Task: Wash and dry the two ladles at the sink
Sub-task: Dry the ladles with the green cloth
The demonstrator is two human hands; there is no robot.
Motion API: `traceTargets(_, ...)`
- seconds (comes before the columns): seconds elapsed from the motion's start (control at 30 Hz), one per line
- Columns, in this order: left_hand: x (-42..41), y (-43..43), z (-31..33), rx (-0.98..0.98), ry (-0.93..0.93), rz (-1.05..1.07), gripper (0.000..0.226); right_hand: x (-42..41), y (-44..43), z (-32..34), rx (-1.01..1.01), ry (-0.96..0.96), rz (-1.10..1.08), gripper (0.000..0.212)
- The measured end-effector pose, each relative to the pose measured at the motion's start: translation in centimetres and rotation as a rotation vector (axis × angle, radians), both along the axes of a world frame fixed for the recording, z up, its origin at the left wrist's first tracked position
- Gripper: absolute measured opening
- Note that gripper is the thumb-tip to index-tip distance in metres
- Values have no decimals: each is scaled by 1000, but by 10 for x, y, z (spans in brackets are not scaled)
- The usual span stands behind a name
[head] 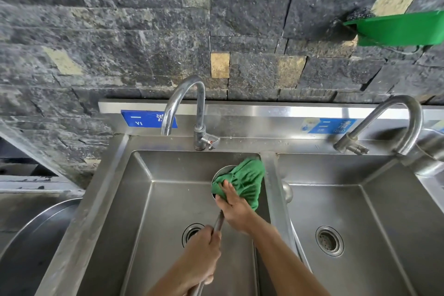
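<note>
Over the left basin (165,202) of the sink, the left hand (203,245) is clamped round the handle of a ladle (219,222), whose bowl is raised near the basin's back right corner. A green cloth (247,181) is stuffed into that bowl and spills over its far rim; the right hand (234,209) grips the cloth, thumb and fingers closed on the fabric. Each basin, left and right (348,202), shows only a drain (329,241) in its floor.

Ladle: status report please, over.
Left grip holds ladle by the handle. Right grip holds green cloth against its bowl. Nothing in the way.
</note>
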State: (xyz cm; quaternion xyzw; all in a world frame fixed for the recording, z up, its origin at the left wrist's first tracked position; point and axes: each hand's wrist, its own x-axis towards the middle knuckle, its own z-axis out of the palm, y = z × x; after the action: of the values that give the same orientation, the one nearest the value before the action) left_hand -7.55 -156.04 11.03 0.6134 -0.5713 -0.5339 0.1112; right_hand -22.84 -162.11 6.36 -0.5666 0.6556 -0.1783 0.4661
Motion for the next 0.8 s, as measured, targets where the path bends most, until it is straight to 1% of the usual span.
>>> traceTargets(0.07, -2, 1, 5, 150, 83, 85, 25, -1, 2, 4, 127, -133, -109, 48)
traceTargets(0.1, -3, 2, 7, 238, 145, 137, 23, -1, 4, 5, 136, -135, -121, 40)
traceTargets(0.13, -5, 3, 7, 287, 199, 181, 23, -1, 5, 6, 114, -97, -86, 40)
traceTargets(0.2, -9, 3, 6, 310, 237, 207, 23, -2, 7, 3, 22, 116, 104, 55)
traceTargets(0.23, -12, 4, 6, 306, 249, 212, 23, -6, 8, 1, -26, 231, 175, 60)
traceTargets(0.27, -14, 5, 5, 310, 269, 214, 23, -11, 7, -1, -66, 325, 199, 64)
traceTargets(0.33, -18, 6, 4, 338, 313, 233, 22, -19, 5, -5, -115, 463, 198, 67)
traceTargets(0.43, -22, 11, 1, 327, 305, 233, 24, -19, 7, -8, -175, 610, 141, 69)
traceTargets(0.5, -22, 11, -2, 309, 286, 225, 26, -17, 6, -11, -194, 670, 100, 71)
traceTargets(0.53, -23, 9, -3, 298, 277, 218, 26, -17, 5, -12, -177, 663, 89, 71)
traceTargets(0.6, -23, 5, -6, 231, 235, 168, 25, -14, 2, -13, -114, 591, 91, 70)
traceTargets(0.63, -23, 3, -6, 183, 208, 136, 24, -11, 0, -12, -71, 517, 92, 69)
traceTargets(0.67, -22, 1, -8, 136, 180, 120, 24, -9, -2, -10, -29, 407, 79, 67)
traceTargets(0.73, -17, -1, -12, 101, 140, 110, 25, -7, 0, -7, 52, 87, -14, 63)
traceTargets(0.77, -14, 0, -14, 129, 149, 117, 25, -7, 4, -7, 94, -71, -77, 60)
traceTargets(0.8, -13, 0, -14, 177, 172, 129, 25, -8, 9, -8, 127, -189, -124, 58)
